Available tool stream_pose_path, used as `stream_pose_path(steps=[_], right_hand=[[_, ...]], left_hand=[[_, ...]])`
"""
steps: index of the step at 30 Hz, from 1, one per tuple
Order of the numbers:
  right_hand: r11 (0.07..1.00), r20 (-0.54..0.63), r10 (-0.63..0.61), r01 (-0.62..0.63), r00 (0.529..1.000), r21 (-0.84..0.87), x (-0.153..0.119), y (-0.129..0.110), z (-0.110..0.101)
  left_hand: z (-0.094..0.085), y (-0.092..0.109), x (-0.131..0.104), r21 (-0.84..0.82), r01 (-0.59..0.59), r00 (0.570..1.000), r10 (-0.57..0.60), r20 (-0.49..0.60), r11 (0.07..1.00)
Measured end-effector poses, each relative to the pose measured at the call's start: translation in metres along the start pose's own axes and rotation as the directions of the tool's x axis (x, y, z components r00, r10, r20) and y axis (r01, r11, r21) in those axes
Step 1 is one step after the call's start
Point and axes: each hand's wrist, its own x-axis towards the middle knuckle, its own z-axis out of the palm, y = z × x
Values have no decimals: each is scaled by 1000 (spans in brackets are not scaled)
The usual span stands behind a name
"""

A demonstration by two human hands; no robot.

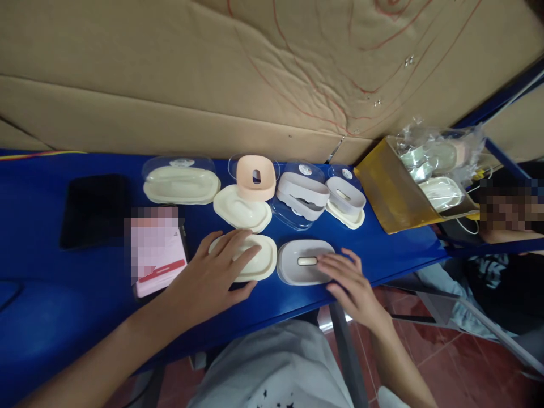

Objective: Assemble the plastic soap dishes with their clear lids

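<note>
My left hand (pixel 225 263) lies with fingers spread over a cream oval dish (pixel 266 260) near the table's front edge. To its right sits a pale grey oval dish (pixel 293 269) with a slot in its middle. My right hand (pixel 346 277) rests its fingertips at that dish's right end, fingers apart. Behind them is a row of similar pieces: a cream oval dish (pixel 181 187), a peach slotted piece (pixel 266 164) over a cream dish (pixel 238 209), stacked grey pieces (pixel 304 190), and a grey slotted dish (pixel 355 198) on a cream one. Clear plastic covers lie around them.
A phone (pixel 159 249) with a pink screen and a dark flat object (pixel 93 209) lie to the left. A yellow box (pixel 382 192) of plastic-wrapped pieces stands at right. Cardboard (pixel 170 73) lines the back. Another person (pixel 501 283) sits at far right.
</note>
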Motion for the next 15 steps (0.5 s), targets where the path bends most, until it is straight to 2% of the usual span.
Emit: stream_pose_path(steps=[4, 6, 9, 12, 15], right_hand=[[985, -224, 120, -144, 967, -93, 27, 44, -23], [966, -217, 146, -186, 965, -178, 41, 67, -22], [924, -178, 185, -233, 966, -304, 51, 91, -8], [898, -186, 194, -251, 963, -361, 48, 95, 5], [946, -137, 108, -144, 985, -291, 50, 84, 4]], left_hand=[[-2, 5, 2, 0, -39, 997, 39, -60, 999], [-3, 7, 4, -22, -71, 995, 69, -74, 997], [-4, 11, 5, -41, -153, 987, 150, -59, 987], [-2, 18, 5, -61, -219, 976, 218, -18, 974], [4, 25, 5, -80, -278, 960, 281, 19, 957]])
